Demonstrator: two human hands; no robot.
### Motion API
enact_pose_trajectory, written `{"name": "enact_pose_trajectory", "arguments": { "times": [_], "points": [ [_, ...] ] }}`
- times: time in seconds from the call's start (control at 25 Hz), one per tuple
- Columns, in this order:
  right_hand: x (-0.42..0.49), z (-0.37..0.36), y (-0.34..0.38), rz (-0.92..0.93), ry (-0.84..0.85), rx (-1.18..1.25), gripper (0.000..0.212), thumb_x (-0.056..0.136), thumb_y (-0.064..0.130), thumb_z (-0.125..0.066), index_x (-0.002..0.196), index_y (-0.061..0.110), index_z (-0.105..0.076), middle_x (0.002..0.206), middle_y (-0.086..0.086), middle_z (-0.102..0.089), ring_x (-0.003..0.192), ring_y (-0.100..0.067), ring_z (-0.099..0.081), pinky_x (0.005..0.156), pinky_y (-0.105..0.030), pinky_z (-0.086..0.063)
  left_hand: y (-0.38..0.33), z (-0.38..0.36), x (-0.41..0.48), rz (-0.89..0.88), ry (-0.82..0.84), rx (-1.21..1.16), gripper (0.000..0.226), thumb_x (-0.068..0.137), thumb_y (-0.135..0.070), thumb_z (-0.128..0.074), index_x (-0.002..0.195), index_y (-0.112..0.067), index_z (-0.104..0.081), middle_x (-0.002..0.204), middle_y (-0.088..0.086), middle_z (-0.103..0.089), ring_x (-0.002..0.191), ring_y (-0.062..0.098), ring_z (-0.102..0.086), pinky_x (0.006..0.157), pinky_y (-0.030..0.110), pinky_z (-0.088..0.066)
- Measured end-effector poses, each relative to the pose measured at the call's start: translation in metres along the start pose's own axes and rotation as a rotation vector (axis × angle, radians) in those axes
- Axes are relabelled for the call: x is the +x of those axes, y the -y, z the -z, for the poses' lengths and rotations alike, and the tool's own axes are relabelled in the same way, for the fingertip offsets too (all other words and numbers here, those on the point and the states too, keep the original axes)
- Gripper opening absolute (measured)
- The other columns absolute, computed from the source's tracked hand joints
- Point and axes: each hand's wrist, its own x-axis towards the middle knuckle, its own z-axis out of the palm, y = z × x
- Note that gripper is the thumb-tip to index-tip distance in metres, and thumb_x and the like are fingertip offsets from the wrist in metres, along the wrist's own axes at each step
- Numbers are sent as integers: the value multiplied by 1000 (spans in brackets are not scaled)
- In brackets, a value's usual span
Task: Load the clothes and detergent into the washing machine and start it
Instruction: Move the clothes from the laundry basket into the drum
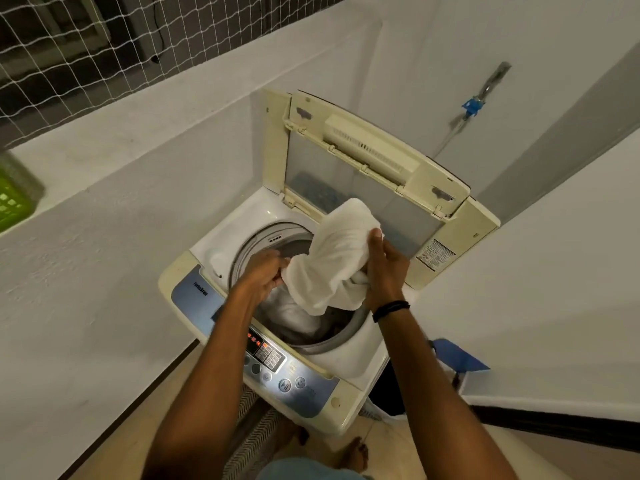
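Over the open washer [221, 244], lid [363, 168] propped at far side: both hands grip a white cloth [332, 258]. Left hand [266, 275] pinches its near-left edge, right hand [384, 268] clasps the bunched right side, probably feeding it into the drum [242, 251] onto laundry [294, 313] already inside. No detergent seen.

The washer [221, 237] is standing in a corner. Its lid [381, 161] is standing up at the back. The cloth [332, 258] is hanging over the drum [242, 251], with the left hand [266, 275] holding its left side and the right hand [384, 268] its right. More clothes [294, 313] are lying in the drum below. The panel [277, 368] is sitting at the front. A basket [14, 195] is sitting on the ledge [104, 157] far left. A tap [485, 91] is sticking out of the wall behind the lid.
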Motion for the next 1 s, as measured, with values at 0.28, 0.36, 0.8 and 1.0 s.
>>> {"name": "enact_pose_trajectory", "arguments": {
  "times": [0.28,0.36,0.8,1.0],
  "points": [
    [19,-4,-74,-137,282,-554,34,101,33,-43,110,9,-66,100,-4,-65,98,-26,-62,87,-33,-47,53,13,49,-5,-170,532,56,71,-30,-70,116,2,-61,108,16,-67,98,34,-64,73,36,-51],
    [13,23,-94,-203,244,-444,24,97,31,-50,98,14,-68,92,-6,-70,92,-30,-68,88,-41,-56,55,-8,21,-112,-261,593,42,81,-25,-62,119,-7,-61,112,10,-67,104,30,-63,77,31,-45],
    [14,252,-230,-704,54,-230,28,97,14,-54,69,10,-56,69,-10,-60,61,-22,-58,53,-27,-50,195,-235,-77,-243,143,744,20,88,-19,-61,107,-19,-67,101,-2,-71,94,15,-65,85,25,-48],
    [50,325,-409,-833,220,-452,39,91,12,-59,54,17,-48,60,-11,-52,59,-24,-48,57,-36,-35,318,-311,0,52,148,899,23,90,-22,-55,111,-21,-64,110,-1,-68,104,18,-63,87,25,-46]
  ]
}}
